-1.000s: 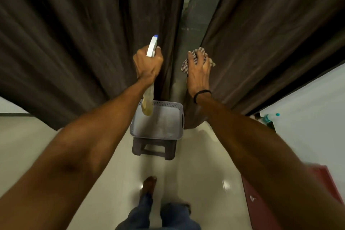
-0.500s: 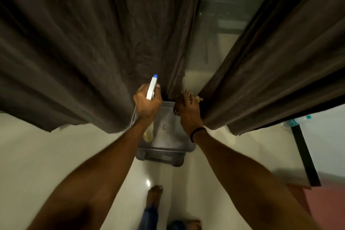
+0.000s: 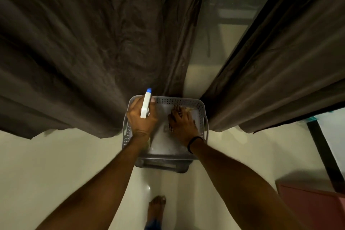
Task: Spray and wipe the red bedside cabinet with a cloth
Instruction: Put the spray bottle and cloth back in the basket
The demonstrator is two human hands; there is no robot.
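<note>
My left hand grips a spray bottle with a white head and blue nozzle, held over the left side of a grey perforated basket. My right hand is down inside the basket, lying on the checked cloth, of which only a pale edge shows past the fingertips. Whether the fingers still curl round the cloth I cannot tell. A corner of the red bedside cabinet shows at the lower right, well away from both hands.
The basket sits on a dark stool on the pale tiled floor. Dark brown curtains hang behind it on both sides, with a window gap between. My bare foot stands below the stool. A black frame runs along the right.
Both hands have come down from curtain height into the basket. The cloth, held up a second ago, now lies under my right hand in the basket. The view has tilted.
</note>
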